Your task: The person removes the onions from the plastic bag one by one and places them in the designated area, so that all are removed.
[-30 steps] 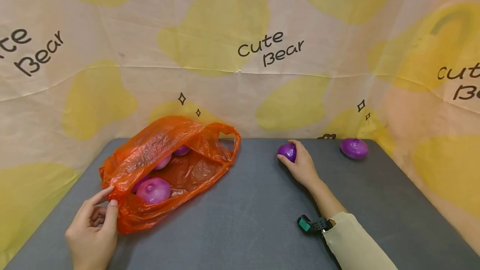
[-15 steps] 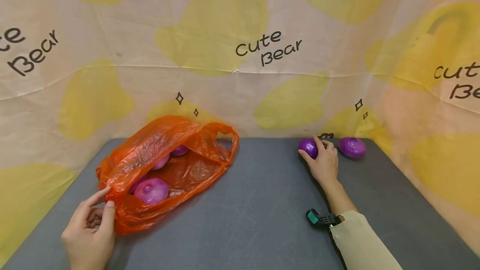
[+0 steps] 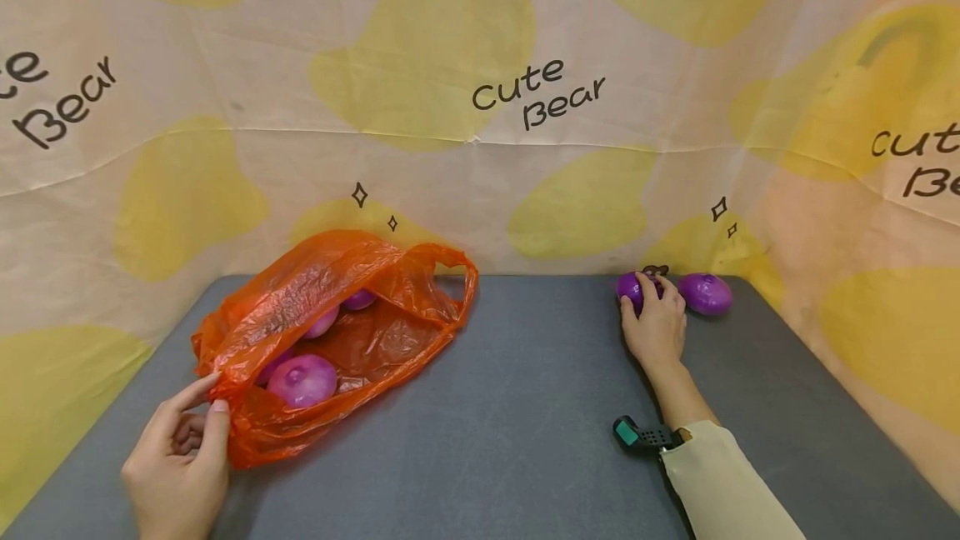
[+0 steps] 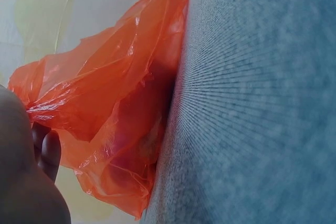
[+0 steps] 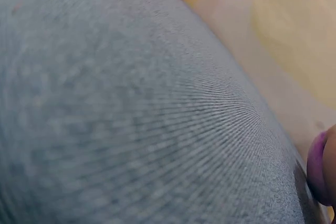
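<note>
fingers, left hand [image 3: 176,465]: pinched on orange bag [image 3: 318,273]
fingers, right hand [image 3: 657,323]: clamped round purple onion [image 3: 627,290], right of orange bag
second onion [image 3: 707,295]: farther right of orange bag

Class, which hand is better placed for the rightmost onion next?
Probably the right hand, near the rightmost onion, though holding another onion; the left hand pinches the orange bag, farther away.

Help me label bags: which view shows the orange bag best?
Head view: the orange bag shows nearly whole, inside visible. Left wrist: its outside, partly behind the left hand. Right wrist: only a sliver at top.
</note>
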A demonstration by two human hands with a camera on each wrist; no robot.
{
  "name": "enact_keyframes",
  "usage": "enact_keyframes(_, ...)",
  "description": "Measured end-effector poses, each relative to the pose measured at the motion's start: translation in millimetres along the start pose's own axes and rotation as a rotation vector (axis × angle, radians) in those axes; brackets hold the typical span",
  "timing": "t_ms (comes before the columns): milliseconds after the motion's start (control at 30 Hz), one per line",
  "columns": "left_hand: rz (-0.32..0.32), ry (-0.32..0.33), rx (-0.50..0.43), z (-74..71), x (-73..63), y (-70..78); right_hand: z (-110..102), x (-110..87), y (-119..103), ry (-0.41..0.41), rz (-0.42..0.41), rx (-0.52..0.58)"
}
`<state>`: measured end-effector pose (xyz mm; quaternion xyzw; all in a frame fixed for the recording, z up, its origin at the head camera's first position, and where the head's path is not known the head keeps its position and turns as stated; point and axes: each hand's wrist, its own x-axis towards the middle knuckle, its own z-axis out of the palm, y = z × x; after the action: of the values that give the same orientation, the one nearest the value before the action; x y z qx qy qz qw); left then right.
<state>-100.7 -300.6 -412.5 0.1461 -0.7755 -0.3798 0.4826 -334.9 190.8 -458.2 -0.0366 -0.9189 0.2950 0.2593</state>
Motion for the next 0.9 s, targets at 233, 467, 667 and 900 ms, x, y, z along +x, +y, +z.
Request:
enact_keyframes(233,-0.011,0.016,-0.026,0.1,0.7,0.9,-4,1.0,5,0.051,0.059,-0.009)
enact_keyframes(467,-0.003,0.009,-0.021,-0.7,1.1,3.7,-6,3.4,10,0.099,0.086,0.014)
enact_keyframes(667,0.011,-0.005,-0.024,-1.2,0.8,4.4,-7,3.8,11,0.096,0.108,0.026)
enact_keyframes(900,0.024,-0.087,-0.041,-1.9,-0.2,2.2,-6,2.8,11,0.094,0.117,0.034)
